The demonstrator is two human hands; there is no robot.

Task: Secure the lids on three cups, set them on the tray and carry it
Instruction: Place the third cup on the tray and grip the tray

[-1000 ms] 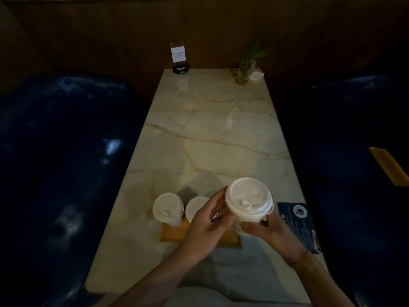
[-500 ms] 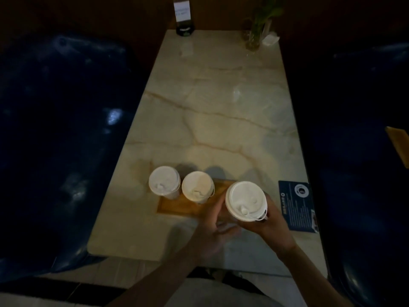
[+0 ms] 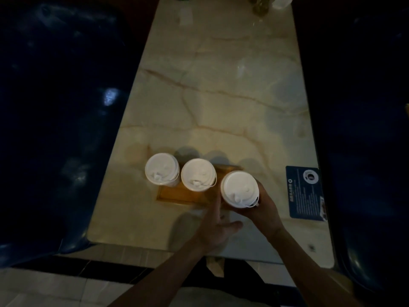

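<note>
Since a second ago the third cup [image 3: 240, 189] has come down from in front of the person, where both hands were at its lid, to the right end of the tray [image 3: 177, 196], and the left hand [image 3: 218, 227] has let go of it. Nearest, that left hand now lies just before the tray with its fingers [image 3: 215, 209] straight and relaxed, holding nothing, their tips reaching the tray's near edge beside the third cup. Just right of it, the right hand [image 3: 264, 210] wraps the third cup from below and from the right, fingers curled round its side; whether the cup's base already sits on the tray cannot be told, since the lid hides it. Its white lid is on. The wooden tray lies on the desk [image 3: 221, 96] close to its near edge. On the tray, left of the held cup, stands the middle cup [image 3: 198, 174], and left of that the left cup [image 3: 161, 169], both lidded; the three lids run in a row, close together. Right of the tray, well apart from it, a dark blue card [image 3: 306, 192] lies flat near the desk's right edge. Beyond the tray the veined desk runs away to its far end, where small things show only partly at the frame's top. Dark blue seats [image 3: 55, 107] flank the desk.
</note>
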